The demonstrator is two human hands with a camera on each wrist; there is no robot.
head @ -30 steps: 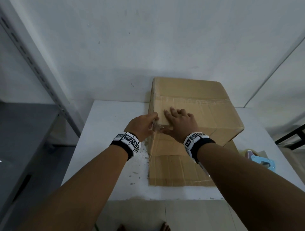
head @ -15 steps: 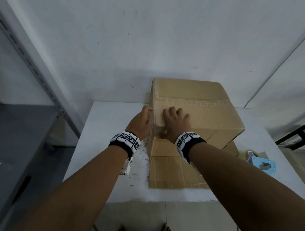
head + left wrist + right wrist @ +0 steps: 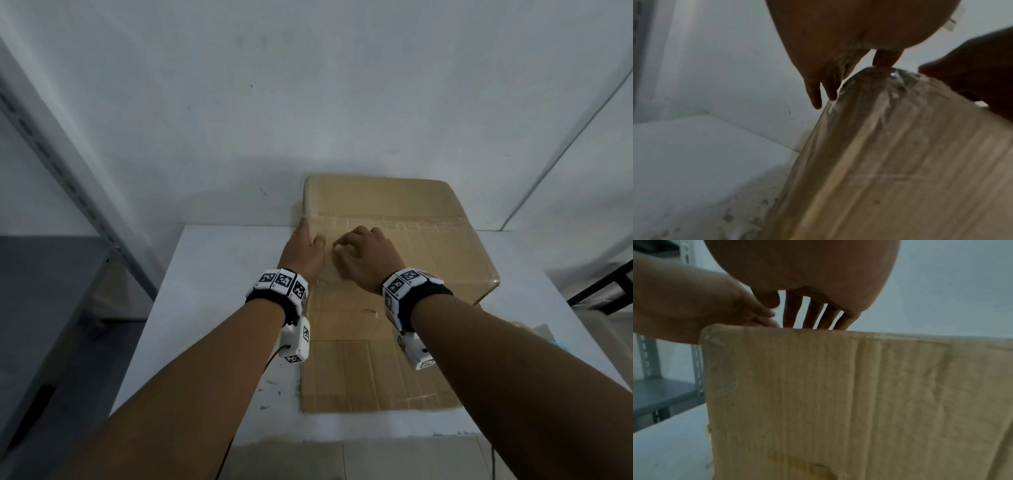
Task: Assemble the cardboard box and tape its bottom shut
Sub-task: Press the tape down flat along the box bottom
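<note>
A brown cardboard box (image 3: 394, 205) stands on the white table (image 3: 212, 291), its closed flaps facing up. Clear tape (image 3: 411, 224) runs across the seam and down the left side (image 3: 869, 113). My left hand (image 3: 306, 245) is at the box's top left edge, with the thumb (image 3: 885, 60) on top and straight fingers (image 3: 816, 97) down the left wall. My right hand (image 3: 346, 246) is arched on top of the box beside it, and its straight fingertips (image 3: 812, 321) press on the taped seam. Neither hand holds anything.
A loose box flap (image 3: 359, 370) lies flat on the table in front of the box. A grey metal shelf rack (image 3: 68, 192) stands to the left and a wall (image 3: 308, 102) is right behind the box. A pale blue thing (image 3: 548, 334) peeks out beside my right forearm.
Both hands have slid away from me along the box's top left edge toward the taped seam. The right hand has risen from flat onto its fingertips.
</note>
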